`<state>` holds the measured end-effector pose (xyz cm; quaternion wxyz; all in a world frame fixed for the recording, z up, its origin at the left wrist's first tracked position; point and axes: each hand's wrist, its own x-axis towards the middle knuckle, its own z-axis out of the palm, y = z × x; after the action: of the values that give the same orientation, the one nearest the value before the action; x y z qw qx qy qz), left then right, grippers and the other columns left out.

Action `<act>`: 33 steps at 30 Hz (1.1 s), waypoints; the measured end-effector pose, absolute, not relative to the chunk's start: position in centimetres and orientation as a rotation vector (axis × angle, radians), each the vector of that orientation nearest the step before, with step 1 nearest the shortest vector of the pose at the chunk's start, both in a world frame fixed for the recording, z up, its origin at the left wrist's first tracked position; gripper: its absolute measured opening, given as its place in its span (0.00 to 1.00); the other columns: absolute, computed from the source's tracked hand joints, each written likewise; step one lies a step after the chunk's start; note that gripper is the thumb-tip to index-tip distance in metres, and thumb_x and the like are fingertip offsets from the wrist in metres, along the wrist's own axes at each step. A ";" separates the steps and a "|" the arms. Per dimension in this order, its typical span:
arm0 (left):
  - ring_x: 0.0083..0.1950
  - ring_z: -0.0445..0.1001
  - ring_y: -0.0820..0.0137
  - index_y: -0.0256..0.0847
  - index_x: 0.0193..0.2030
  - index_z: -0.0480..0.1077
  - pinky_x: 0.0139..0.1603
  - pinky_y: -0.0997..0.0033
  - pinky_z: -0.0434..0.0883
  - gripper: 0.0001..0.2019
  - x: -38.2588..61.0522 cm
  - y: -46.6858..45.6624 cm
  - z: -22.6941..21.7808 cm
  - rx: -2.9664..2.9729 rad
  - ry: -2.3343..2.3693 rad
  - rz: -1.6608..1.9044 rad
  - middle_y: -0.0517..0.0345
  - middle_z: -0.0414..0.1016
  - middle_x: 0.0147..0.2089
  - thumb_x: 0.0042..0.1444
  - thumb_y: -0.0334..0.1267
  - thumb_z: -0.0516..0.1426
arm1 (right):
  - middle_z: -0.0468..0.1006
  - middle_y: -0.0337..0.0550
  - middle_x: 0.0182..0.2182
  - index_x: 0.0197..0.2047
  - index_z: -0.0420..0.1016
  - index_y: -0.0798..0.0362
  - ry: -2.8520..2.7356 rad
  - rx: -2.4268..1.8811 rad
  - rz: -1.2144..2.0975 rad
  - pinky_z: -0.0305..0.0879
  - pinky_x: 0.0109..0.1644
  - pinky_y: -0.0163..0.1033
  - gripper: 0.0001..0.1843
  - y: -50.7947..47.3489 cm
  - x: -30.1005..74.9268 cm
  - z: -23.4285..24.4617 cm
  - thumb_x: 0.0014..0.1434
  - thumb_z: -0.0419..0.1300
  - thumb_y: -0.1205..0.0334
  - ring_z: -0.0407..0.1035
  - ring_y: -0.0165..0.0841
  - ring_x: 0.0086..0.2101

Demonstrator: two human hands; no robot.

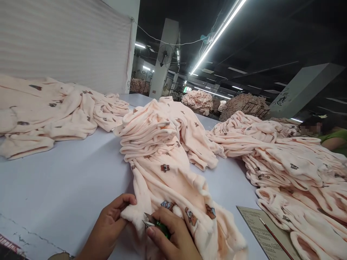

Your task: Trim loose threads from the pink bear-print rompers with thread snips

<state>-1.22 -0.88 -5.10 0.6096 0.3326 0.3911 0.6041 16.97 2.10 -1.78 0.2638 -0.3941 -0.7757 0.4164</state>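
Observation:
A pale pink fleece garment (173, 180) with small bear prints lies across the table in front of me. My left hand (111, 220) pinches an edge of it between thumb and fingers at the lower left. Close beside, my right hand (173, 231) is closed around green-handled thread snips (161, 227). Their two metal blades stand slightly apart and point left, near the pinched cloth. Whether the blades touch the fabric I cannot tell. The far part of the garment is bunched in stacked folds, and its lower part hangs toward me.
More pink fleece garments (54, 108) lie at the left, with heaped ones (292, 162) on the right. A printed card (252, 224) with a red pencil-like stick (273, 236) on it rests on the pale table (67, 187). At the far right is another person (334, 139) in green.

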 end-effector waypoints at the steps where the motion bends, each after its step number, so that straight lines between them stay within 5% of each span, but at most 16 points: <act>1: 0.31 0.68 0.73 0.45 0.37 0.63 0.33 0.77 0.66 0.11 -1.1 -0.9 -5.1 0.773 0.907 1.387 0.66 0.72 0.31 0.50 0.41 0.61 | 0.73 0.41 0.38 0.42 0.73 0.51 -2.101 -1.115 1.109 0.57 0.45 0.36 0.16 2.0 17.0 -2.1 0.59 0.56 0.48 0.66 0.35 0.41; 19: 0.32 0.63 0.73 0.43 0.34 0.69 0.33 0.79 0.64 0.05 -1.5 -0.6 -5.1 0.934 1.004 1.362 0.65 0.68 0.30 0.50 0.38 0.60 | 0.71 0.37 0.28 0.29 0.68 0.52 -2.202 -1.149 1.083 0.55 0.35 0.33 0.18 2.4 16.1 -1.3 0.62 0.51 0.48 0.65 0.31 0.33; 33: 0.33 0.64 0.72 0.43 0.34 0.69 0.34 0.78 0.65 0.07 -1.5 -0.6 -5.2 0.910 0.994 1.375 0.64 0.69 0.31 0.50 0.40 0.61 | 0.72 0.39 0.30 0.32 0.71 0.51 -2.178 -1.176 1.104 0.56 0.36 0.33 0.17 2.3 16.3 -1.9 0.61 0.52 0.47 0.65 0.33 0.35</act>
<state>-1.50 -0.61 -5.19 0.5715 0.3878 0.4237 0.5861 16.26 2.31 -1.95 0.2139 -0.4239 -0.7850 0.3979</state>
